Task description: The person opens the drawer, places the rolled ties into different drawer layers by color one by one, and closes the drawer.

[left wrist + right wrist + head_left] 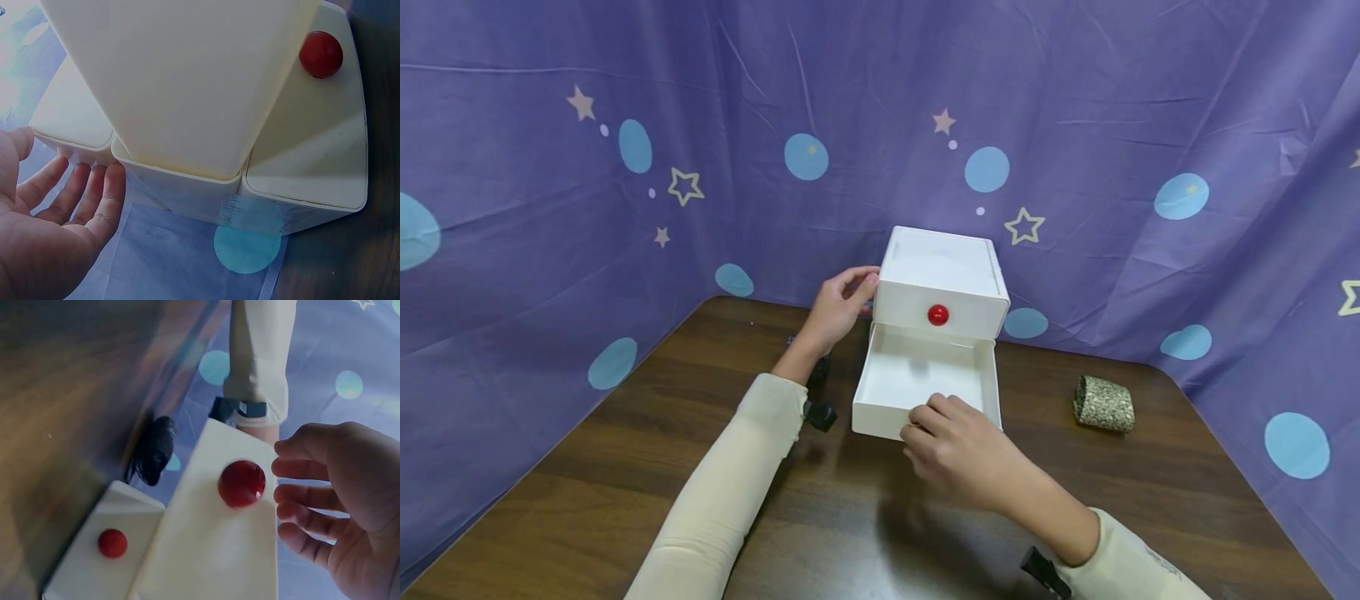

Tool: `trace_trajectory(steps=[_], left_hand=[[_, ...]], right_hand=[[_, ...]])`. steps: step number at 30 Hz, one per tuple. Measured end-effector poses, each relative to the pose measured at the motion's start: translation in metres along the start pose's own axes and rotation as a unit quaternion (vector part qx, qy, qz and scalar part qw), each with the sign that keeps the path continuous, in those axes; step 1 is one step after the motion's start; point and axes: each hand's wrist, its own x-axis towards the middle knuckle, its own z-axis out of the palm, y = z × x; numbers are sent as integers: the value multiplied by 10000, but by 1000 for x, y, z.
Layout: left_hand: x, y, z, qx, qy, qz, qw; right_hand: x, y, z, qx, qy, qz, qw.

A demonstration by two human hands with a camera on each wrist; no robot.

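Note:
A white drawer cabinet [946, 258] with red ball knobs [937, 315] stands near the back of the table. Its middle drawer [880, 417] is pulled out toward me, and its white floor shows in the head view. My left hand [835, 308] rests against the cabinet's left side, thumb near the front corner and fingers [78, 187] along the side wall. My right hand [958, 450] is at the front rim of the drawer, its loosely bent fingertips [290, 531] right at the edge. The drawer's own red knob [242, 483] shows in the right wrist view.
A short gold-speckled cylinder [1103, 404] lies on its side on the brown wooden table [827, 517], right of the cabinet. A dark object [155, 450] sits left of the cabinet near my left forearm. A purple curtain [880, 100] with stars and blue dots hangs behind.

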Motion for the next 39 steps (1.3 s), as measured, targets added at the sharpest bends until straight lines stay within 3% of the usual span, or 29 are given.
trace_trajectory(steps=[5,15,25,33,39], left_hand=[[0,2,1,43,-7,-9,10000],[0,2,2,36,-3,-1,10000],[0,1,1,32,-40,43,10000],[0,-1,0,-52,-35,36,10000],[1,-2,-1,45,-23,-18,10000]], right_hand=[[-1,10,-7,133,173,127,9997],[-17,33,-18,436,-35,839,9955],[-46,63,-29,452,145,1610,9858],[-70,89,-35,353,218,1971,9795],[-92,107,-34,244,-25,2334,9721]])
